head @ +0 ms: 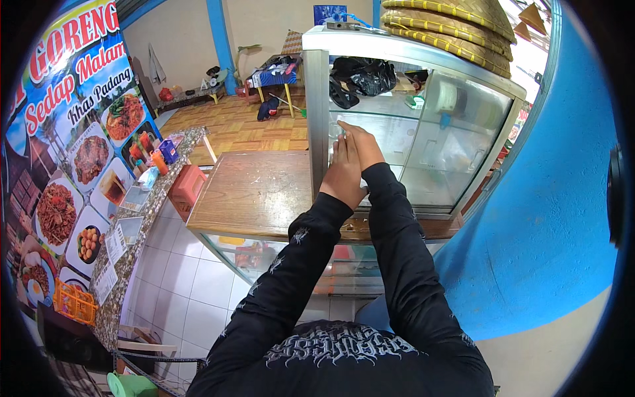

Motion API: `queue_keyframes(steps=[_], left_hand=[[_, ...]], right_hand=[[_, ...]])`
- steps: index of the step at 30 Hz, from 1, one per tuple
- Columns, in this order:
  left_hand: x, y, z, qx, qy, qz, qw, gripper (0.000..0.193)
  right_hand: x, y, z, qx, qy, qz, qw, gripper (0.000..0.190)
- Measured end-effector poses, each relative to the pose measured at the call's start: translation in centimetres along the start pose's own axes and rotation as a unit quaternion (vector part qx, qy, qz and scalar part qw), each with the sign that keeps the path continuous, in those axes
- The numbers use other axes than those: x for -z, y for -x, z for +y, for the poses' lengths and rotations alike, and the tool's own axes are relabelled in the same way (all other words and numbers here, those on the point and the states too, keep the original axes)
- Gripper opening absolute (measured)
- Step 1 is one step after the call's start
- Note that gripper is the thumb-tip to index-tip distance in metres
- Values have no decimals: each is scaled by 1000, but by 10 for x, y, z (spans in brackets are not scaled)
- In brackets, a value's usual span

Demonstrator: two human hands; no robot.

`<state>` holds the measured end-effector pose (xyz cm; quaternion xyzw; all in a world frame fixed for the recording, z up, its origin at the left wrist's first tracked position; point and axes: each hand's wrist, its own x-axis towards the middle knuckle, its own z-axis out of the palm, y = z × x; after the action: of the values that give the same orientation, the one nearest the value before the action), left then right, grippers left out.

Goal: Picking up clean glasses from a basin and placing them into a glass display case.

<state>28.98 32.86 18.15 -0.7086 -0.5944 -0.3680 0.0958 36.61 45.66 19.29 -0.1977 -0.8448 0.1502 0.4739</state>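
Observation:
My left hand point(343, 173) and my right hand point(362, 144) are raised in front of me, pressed against each other with fingers stretched forward. No object shows between them; the palms are hidden. Behind them stands a glass display case point(320, 124) with a metal frame, on a wooden-topped glass cabinet point(253, 191). A black plastic bag point(369, 77) lies on the upper shelf in the case. Stacked woven bamboo covers point(446, 34) with yellow binding rest on top of the case.
A blue wall point(526, 213) stands close on the right. Along the left runs a speckled counter point(106, 297) with an orange plastic basket point(74, 301), an orange bottle point(159, 162) and a purple container point(168, 151). A red plastic stool point(187, 186) is beside the cabinet.

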Motion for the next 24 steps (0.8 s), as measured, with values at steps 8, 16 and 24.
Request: queue_keyframes(steps=[8, 16, 24], left_hand=[[1, 0, 2, 6, 18, 0, 1000, 122], [3, 2, -3, 16, 29, -13, 999, 125], [1, 3, 0, 19, 83, -25, 996, 126]], right_hand=[[1, 0, 1, 1, 31, -30, 999, 46], [3, 3, -24, -77, -28, -20, 996, 34], [0, 7, -6, 14, 9, 11, 1000, 28]])
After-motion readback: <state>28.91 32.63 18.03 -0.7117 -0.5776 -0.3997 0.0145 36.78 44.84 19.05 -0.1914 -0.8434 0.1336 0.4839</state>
